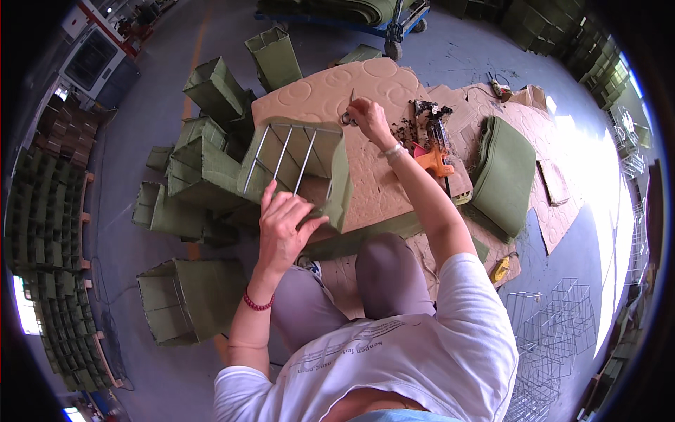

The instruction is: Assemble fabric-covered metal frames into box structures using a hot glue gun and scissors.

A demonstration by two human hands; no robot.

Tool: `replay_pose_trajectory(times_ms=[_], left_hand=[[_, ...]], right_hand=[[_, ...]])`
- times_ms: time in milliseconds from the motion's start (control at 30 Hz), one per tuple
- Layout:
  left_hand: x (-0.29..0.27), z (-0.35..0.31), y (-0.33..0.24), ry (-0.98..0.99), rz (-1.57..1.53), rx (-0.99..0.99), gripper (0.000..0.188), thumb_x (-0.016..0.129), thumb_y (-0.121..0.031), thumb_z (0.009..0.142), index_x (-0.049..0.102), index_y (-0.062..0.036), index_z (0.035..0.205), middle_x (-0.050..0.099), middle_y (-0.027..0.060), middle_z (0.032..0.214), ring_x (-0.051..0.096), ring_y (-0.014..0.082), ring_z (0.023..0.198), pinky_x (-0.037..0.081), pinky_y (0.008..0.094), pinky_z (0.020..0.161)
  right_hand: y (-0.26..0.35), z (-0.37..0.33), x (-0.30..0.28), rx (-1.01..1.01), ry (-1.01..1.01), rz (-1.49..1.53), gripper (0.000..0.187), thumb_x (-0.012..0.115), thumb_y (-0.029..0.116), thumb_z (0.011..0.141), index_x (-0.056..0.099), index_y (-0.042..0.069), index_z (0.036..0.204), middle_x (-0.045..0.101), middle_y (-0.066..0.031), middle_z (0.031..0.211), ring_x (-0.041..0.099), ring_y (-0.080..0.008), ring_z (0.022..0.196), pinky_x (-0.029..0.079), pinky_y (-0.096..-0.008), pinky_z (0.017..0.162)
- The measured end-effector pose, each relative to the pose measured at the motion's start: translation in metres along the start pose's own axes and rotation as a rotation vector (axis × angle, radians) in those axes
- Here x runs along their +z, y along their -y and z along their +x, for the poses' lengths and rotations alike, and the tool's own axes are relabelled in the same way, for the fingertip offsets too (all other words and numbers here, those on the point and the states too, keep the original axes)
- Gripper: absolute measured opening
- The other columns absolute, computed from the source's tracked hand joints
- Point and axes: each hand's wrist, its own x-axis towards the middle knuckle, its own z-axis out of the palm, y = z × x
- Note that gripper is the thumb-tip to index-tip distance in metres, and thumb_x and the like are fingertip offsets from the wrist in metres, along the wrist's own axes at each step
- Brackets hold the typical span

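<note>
A green fabric box (pixel 338 167) with a metal wire frame (pixel 283 156) rests tilted at the near left part of the cardboard-topped work surface (pixel 380 186). My left hand (pixel 285 219) is closed on the box's near edge, its index finger pointing up along the wire. Beyond the box, my right hand (pixel 371 119) grips a pair of scissors (pixel 346 118) by the handles, blades pointing away from me. The scissors are apart from the box. Right of that hand lies an orange tool (pixel 437 163) resembling a glue gun, beside dark, crusted residue (pixel 429 116).
Several finished-looking green boxes (pixel 204 169) crowd the floor at left. A stack of green fabric sheets (pixel 503 176) lies at right, with a yellow tool (pixel 500 269) nearer me. Wire frames (pixel 552 330) pile up at lower right. A blue cart (pixel 383 29) stands at the back.
</note>
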Motion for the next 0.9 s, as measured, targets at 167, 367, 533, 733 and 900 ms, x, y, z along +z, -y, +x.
replay_pose_trajectory(times_ms=[167, 367, 533, 733, 900], left_hand=[[0.013, 0.024, -0.002, -0.136, 0.048, -0.117, 0.033, 0.076, -0.023, 0.077, 0.068, -0.0014, 0.100, 0.067, 0.0095, 0.085, 0.061, 0.0274, 0.083, 0.040, 0.0456, 0.101], [-0.016, 0.051, 0.018, -0.377, -0.139, -0.283, 0.037, 0.073, -0.026, 0.084, 0.067, -0.0038, 0.113, 0.069, 0.0120, 0.099, 0.067, 0.0238, 0.092, 0.050, 0.0345, 0.082], [-0.020, 0.106, 0.100, -0.031, -0.154, -0.280, 0.050, 0.073, -0.025, 0.082, 0.060, -0.0012, 0.124, 0.065, 0.0162, 0.118, 0.062, 0.0278, 0.111, 0.046, 0.0358, 0.097], [-0.005, 0.131, 0.113, 0.312, -0.090, -0.105, 0.031, 0.068, -0.017, 0.084, 0.066, 0.0020, 0.108, 0.070, 0.0163, 0.100, 0.067, 0.0247, 0.096, 0.050, 0.0345, 0.085], [0.004, 0.126, 0.112, 0.172, -0.105, -0.169, 0.020, 0.066, -0.014, 0.084, 0.069, 0.0007, 0.097, 0.069, 0.0170, 0.085, 0.067, 0.0285, 0.083, 0.049, 0.0366, 0.076]], right_hand=[[0.031, -0.105, -0.065, 0.050, -0.311, -0.112, 0.015, 0.064, 0.012, 0.089, 0.066, -0.001, 0.098, 0.071, -0.0120, 0.084, 0.069, -0.0190, 0.075, 0.054, -0.0320, 0.071], [-0.099, -0.214, -0.132, 0.456, -0.383, -0.251, 0.040, 0.066, 0.032, 0.091, 0.069, -0.007, 0.082, 0.067, -0.0097, 0.066, 0.068, -0.0171, 0.064, 0.054, -0.0303, 0.056], [-0.080, -0.179, -0.099, 0.785, -0.492, 0.730, 0.057, 0.071, 0.039, 0.087, 0.054, -0.004, 0.120, 0.067, -0.0186, 0.102, 0.070, -0.0257, 0.081, 0.057, -0.0313, 0.065], [-0.080, -0.147, -0.078, 0.824, -0.578, 0.929, 0.037, 0.075, 0.033, 0.084, 0.061, 0.005, 0.105, 0.065, -0.0058, 0.088, 0.063, -0.0158, 0.067, 0.047, -0.0239, 0.048], [-0.096, -0.125, -0.096, 0.920, -0.342, 1.041, 0.032, 0.075, 0.045, 0.082, 0.064, 0.017, 0.092, 0.063, 0.0027, 0.082, 0.058, -0.0151, 0.063, 0.046, -0.0243, 0.053]])
